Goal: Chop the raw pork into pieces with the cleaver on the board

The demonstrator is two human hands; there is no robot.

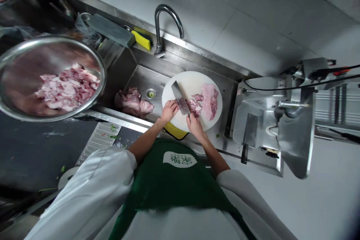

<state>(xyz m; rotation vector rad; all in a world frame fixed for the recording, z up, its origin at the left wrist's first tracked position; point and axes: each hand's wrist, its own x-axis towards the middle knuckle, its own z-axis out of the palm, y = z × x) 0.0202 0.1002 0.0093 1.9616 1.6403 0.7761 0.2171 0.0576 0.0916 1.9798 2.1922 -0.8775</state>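
Observation:
My right hand grips the handle of a cleaver, whose broad blade points up and left over a round white cutting board. Just left of the blade is my left hand, its fingers curled close together at the blade's side; anything under them is hidden. Cut pieces of raw meat lie right of the blade. Beside them rests a larger pale pink slab of meat. The board sits over a steel sink, with more raw meat in the sink's left part.
A big steel bowl of chopped meat stands at left. Behind the sink are a faucet, a grey sharpening stone and a yellow-handled tool. On the right, a second cleaver lies on a metal slicing machine.

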